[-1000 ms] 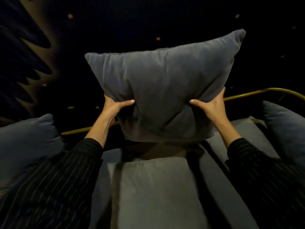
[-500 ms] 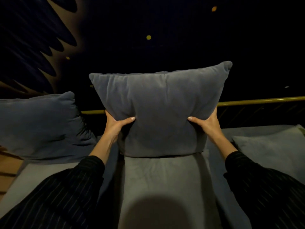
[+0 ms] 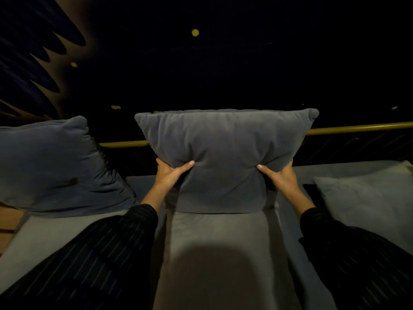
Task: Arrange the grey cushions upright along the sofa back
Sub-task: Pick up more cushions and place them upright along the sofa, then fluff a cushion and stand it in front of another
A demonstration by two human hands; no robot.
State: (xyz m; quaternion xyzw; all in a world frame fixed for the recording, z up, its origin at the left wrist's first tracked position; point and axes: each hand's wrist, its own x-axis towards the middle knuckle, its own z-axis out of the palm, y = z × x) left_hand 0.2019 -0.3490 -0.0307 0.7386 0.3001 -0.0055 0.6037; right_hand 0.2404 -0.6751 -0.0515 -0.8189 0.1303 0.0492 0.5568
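Note:
A grey velvet cushion [image 3: 223, 153] stands upright at the middle of the sofa, its lower edge resting on the seat and its back toward the brass rail [image 3: 357, 129]. My left hand [image 3: 171, 175] grips its lower left side and my right hand [image 3: 279, 177] grips its lower right side, thumbs pressed into the front. A second grey cushion [image 3: 51, 162] leans upright at the left. A third, paler cushion [image 3: 366, 198] lies flat on the seat at the right.
The grey sofa seat [image 3: 219, 253] stretches toward me, with my shadow on it. Behind the rail the wall is dark with gold dots. A wooden floor strip [image 3: 9, 222] shows at the far left edge.
The cushion came down from mid-air and now sits on the seat against the rail. Both hands kept their grip and slid lower with it.

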